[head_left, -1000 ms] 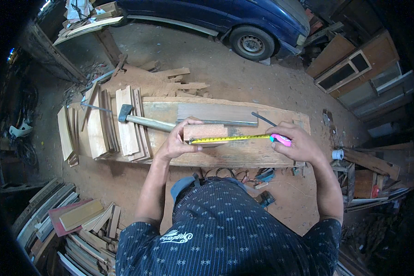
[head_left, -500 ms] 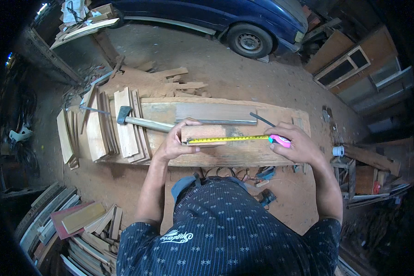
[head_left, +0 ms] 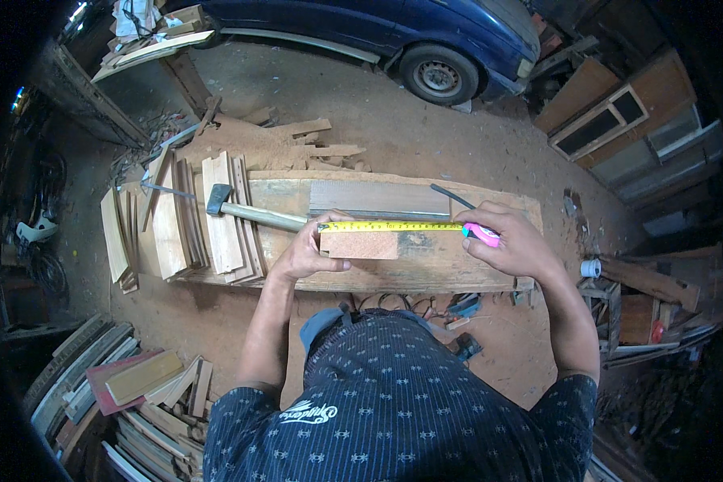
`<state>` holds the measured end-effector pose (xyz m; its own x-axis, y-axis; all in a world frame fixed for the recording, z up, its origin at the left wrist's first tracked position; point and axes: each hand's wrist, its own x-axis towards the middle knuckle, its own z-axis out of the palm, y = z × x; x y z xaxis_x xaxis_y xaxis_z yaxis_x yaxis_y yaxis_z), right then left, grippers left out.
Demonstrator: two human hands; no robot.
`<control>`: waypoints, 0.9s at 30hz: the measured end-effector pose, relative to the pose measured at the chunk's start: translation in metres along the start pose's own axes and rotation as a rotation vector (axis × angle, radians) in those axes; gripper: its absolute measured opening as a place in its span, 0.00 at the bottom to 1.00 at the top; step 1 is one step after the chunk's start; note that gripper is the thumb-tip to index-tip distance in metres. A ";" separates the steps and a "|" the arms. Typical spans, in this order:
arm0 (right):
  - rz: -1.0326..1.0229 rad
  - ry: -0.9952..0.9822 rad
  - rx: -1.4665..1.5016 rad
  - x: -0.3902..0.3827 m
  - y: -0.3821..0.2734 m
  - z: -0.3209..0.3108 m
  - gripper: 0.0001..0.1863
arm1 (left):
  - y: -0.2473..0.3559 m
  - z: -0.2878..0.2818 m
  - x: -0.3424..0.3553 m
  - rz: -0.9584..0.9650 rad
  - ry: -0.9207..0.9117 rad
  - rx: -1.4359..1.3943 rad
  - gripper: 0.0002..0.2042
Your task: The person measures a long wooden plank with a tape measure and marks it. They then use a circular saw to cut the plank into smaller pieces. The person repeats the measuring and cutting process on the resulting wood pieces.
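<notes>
My left hand (head_left: 307, 251) grips the left end of a short wooden block (head_left: 361, 246), its thumb along the near side. A yellow tape blade (head_left: 402, 226) runs along the block's far edge, its end close to my left fingers, and reaches past the block to the right. My right hand (head_left: 506, 241) is closed round the pink tape measure case (head_left: 480, 234). A thin dark stick (head_left: 451, 196), pencil-like, juts out from the same hand. Beneath lies the wooden workbench (head_left: 458, 269). Behind the blade, a brown board (head_left: 377, 198) lies flat on it.
A hammer (head_left: 257, 215) rests across light wooden boards (head_left: 221, 221) left of my left hand. More grouped boards (head_left: 169, 233) stand farther left. Wood scraps (head_left: 321, 140) and sawdust lie beyond the bench. A blue car (head_left: 337, 32) is parked behind; offcuts (head_left: 153, 410) are piled lower left.
The tape blade has shifted from across the block's near part to its far edge. My right hand has moved slightly left and away from me; the block has turned in my left hand.
</notes>
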<state>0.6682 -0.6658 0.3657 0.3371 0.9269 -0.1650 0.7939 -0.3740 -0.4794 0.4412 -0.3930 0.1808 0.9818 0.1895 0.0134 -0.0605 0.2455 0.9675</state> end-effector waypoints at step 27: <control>0.033 -0.008 0.003 -0.003 0.006 0.005 0.24 | -0.012 -0.009 -0.004 -0.072 0.007 0.022 0.33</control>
<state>0.6694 -0.6710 0.3595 0.3591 0.9141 -0.1882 0.7809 -0.4047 -0.4757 0.4364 -0.3879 0.1666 0.9821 0.1791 -0.0581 0.0141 0.2376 0.9713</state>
